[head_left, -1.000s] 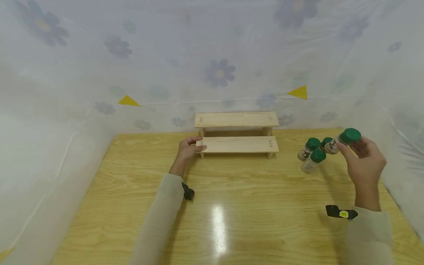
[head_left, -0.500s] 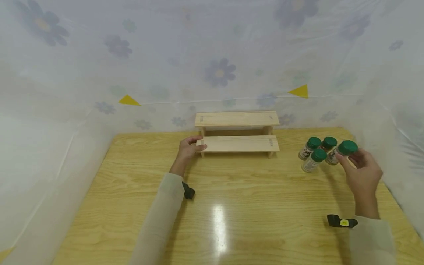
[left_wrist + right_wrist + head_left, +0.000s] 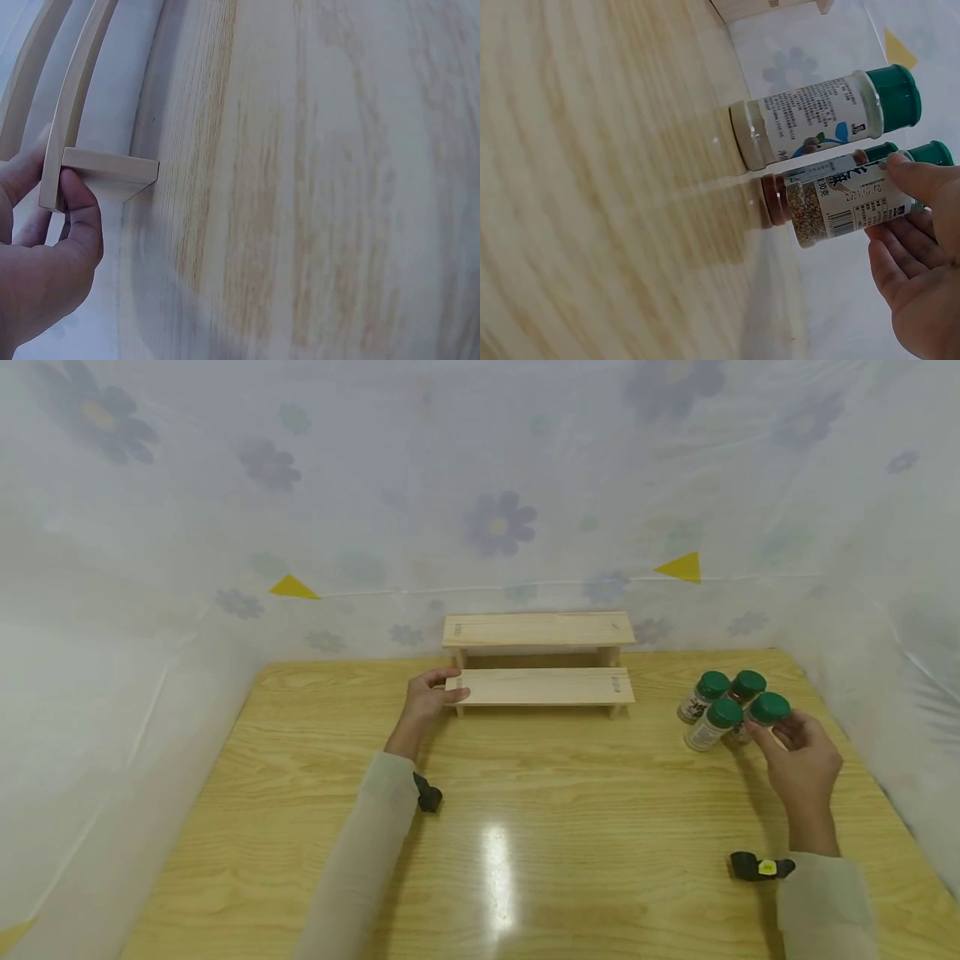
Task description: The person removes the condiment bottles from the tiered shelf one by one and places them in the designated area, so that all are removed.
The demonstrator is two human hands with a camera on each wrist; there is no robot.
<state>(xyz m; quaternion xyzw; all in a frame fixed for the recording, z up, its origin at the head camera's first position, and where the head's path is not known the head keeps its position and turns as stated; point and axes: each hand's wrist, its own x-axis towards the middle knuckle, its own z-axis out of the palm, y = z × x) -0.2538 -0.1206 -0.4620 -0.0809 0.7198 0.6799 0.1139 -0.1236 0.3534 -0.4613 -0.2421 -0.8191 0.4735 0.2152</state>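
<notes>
In the head view my left hand (image 3: 424, 700) pinches the left end of the lower board of a two-tier wooden rack (image 3: 540, 687). The left wrist view shows the thumb and fingers on either side of that board (image 3: 63, 124). Over on the right, my right hand (image 3: 804, 762) holds a green-capped spice jar (image 3: 859, 196) with pale seeds inside, thumb on one side and fingers on the other. It is close beside several similar upright jars, among them a front one (image 3: 707, 732) and a left one (image 3: 693, 706). Whether the held jar touches the table cannot be told.
Everything stands on a wood-grain table (image 3: 570, 827). A pale flowered sheet (image 3: 360, 510) hangs behind and along both sides, with yellow triangles (image 3: 678, 567) on it. The rack's upper board (image 3: 540, 629) is close to the back sheet.
My right hand has lowered the spice jar and moved it left, in beside the other jars. My left hand has stayed on the rack.
</notes>
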